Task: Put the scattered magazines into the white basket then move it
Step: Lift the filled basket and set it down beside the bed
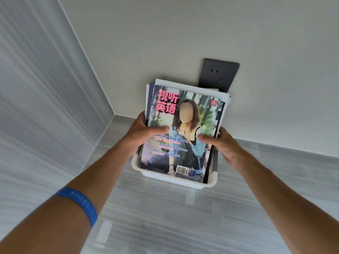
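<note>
Where the floor [165,217] meets the wall corner, the white basket [176,180] is set; its upright magazines [183,129] are gripped at both side edges by the left hand [145,133] and right hand [223,143].

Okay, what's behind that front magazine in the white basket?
Behind the front magazine, edges of several more magazines stand in the white basket, held by both hands. Their covers and exact count are hidden.

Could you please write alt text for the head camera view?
Two hands, left and right, grip a stack of magazines standing in a white basket on a grey floor, near a wall socket.
</note>
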A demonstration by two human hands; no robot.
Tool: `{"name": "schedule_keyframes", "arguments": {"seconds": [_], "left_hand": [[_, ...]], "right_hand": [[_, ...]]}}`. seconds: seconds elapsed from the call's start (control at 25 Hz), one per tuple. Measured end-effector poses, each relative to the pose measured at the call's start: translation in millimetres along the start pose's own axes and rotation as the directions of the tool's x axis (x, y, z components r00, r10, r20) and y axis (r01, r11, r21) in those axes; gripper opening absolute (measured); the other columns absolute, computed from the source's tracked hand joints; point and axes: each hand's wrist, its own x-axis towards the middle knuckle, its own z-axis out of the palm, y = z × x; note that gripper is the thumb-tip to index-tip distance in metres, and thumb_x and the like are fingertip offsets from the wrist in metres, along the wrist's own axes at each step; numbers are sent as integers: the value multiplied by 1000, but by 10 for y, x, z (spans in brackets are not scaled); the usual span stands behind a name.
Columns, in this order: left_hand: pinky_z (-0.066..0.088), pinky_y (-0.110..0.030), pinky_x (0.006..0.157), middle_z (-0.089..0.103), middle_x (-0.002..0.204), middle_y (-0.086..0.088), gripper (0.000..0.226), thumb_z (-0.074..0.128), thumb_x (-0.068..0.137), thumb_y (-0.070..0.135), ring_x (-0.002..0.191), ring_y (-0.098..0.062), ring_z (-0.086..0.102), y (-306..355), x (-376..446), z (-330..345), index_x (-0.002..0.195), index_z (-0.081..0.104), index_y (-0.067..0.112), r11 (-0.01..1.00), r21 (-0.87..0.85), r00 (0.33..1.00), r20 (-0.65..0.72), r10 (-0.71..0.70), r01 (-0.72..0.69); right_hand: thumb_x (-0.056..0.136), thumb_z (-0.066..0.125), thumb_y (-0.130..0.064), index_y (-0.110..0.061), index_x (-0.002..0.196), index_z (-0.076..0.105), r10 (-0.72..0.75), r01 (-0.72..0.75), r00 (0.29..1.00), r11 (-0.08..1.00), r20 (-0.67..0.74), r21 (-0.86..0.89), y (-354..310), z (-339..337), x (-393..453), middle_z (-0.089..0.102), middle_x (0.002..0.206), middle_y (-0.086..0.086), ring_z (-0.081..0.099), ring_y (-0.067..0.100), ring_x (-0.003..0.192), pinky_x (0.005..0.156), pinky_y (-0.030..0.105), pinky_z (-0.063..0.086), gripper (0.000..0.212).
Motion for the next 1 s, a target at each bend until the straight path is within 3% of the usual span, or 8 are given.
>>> {"name": "schedule_keyframes", "arguments": {"seconds": [0.08, 0.2, 0.44, 0.6, 0.72, 0.8, 0.92, 1.0], "left_hand": [[48, -42, 98, 72, 109, -2, 84, 93, 46, 35, 102, -20, 67, 19, 70, 28, 118, 53, 21, 1000, -30, 999, 46, 0, 1], [52, -37, 93, 75, 105, -3, 81, 95, 45, 29, 100, -20, 71, -61, 114, 7, 115, 56, 20, 990, -129, 997, 56, 58, -51], [59, -26, 83, 75, 106, -5, 75, 90, 57, 6, 95, -16, 73, -180, -196, 51, 121, 52, 15, 939, -269, 976, -27, 216, -215], [59, -35, 81, 75, 107, -6, 77, 91, 54, 5, 97, -23, 73, -191, -319, 15, 120, 52, 17, 935, -289, 978, -22, 210, -207], [57, -40, 86, 74, 108, 1, 83, 94, 49, 27, 100, -21, 71, -158, -313, -58, 120, 52, 22, 977, -144, 984, 51, 169, -160], [55, -39, 89, 74, 107, 3, 80, 92, 51, 32, 99, -17, 71, -151, -342, -63, 120, 53, 22, 990, -75, 990, 75, 121, -116], [55, -42, 93, 77, 101, 2, 69, 93, 53, 23, 92, -15, 74, -192, -463, -67, 115, 61, 18, 993, -98, 994, 81, 71, -63], [54, -47, 94, 77, 103, -2, 75, 95, 48, 21, 95, -20, 74, -226, -604, -88, 115, 62, 17, 984, -156, 992, 85, 96, -82]], "right_hand": [[39, 93, -46, -19, 126, 52, -42, 42, 998, 999, 40, -1, -11, 25, 61, 72, 115, 0, 64, 21, 108, 108, 49, 37, 100], [54, 89, -34, -14, 122, 51, -148, 149, 989, 988, -8, 37, 79, 54, 73, 72, 108, 1, 69, 15, 95, 89, 33, 51, 80], [54, 90, -38, -13, 119, 55, -332, 335, 941, 940, -59, 62, 245, 80, -133, 73, 107, 7, 72, 23, 97, 82, 38, 57, 78], [55, 89, -28, -12, 121, 57, -327, 325, 944, 943, 28, 78, 169, 38, -222, 74, 108, 9, 72, 24, 98, 85, 37, 56, 75], [55, 87, -33, -18, 118, 62, -218, 218, 963, 976, 155, 23, 62, 11, -209, 75, 108, 2, 71, 17, 101, 98, 40, 47, 70], [57, 86, -33, -19, 117, 63, -206, 203, 967, 978, 149, 35, 101, 59, -288, 75, 108, 2, 70, 17, 101, 99, 40, 47, 66], [63, 83, -16, -11, 120, 59, -292, 281, 952, 953, 94, 113, 236, 160, -496, 74, 110, 9, 71, 22, 100, 82, 28, 57, 62], [64, 81, -6, -5, 120, 57, -366, 355, 928, 924, 61, 141, 272, 169, -627, 73, 109, 14, 72, 22, 96, 74, 24, 57, 62]]}}
